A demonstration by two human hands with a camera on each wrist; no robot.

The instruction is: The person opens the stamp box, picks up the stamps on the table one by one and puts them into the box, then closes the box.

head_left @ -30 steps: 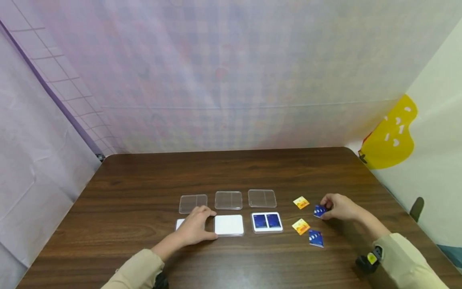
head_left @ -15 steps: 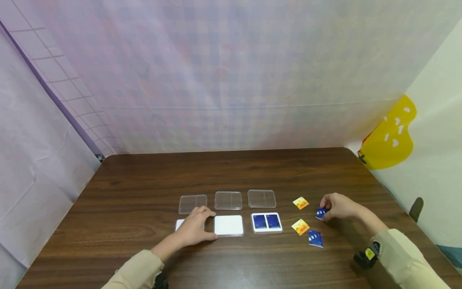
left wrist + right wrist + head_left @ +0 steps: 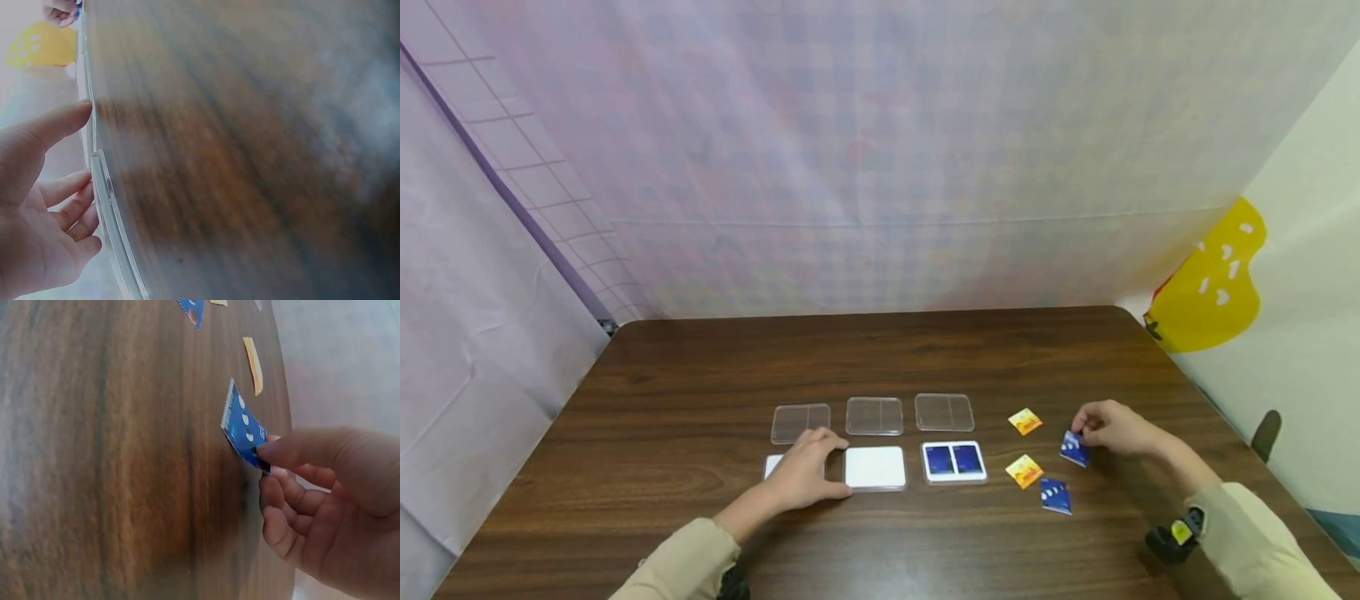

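Note:
My right hand (image 3: 1116, 427) pinches a small blue sachet (image 3: 1073, 451) by one corner between thumb and fingers. In the right wrist view this blue sachet (image 3: 244, 428) hangs tilted, showing white round marks and a serrated edge. A second blue sachet (image 3: 1056, 496) and two yellow-orange sachets (image 3: 1025, 471) lie close by. My left hand (image 3: 801, 475) rests with spread fingers over a flat white-filled case (image 3: 772, 463), partly hiding it. Its thumb reaches the near left corner of the middle white case (image 3: 876, 467). In the left wrist view, fingertips (image 3: 87, 177) sit right at a case edge.
A third white case (image 3: 955, 477), right of the middle one, bears two dark blue squares. Behind the cases lie three clear lids (image 3: 875, 416) in a row. The brown wooden table (image 3: 880, 358) ends at a patterned curtain (image 3: 865, 167).
My right hand has shifted slightly right, drawing the blue sachet along and showing more of it below the fingers. The left hand has stayed in place.

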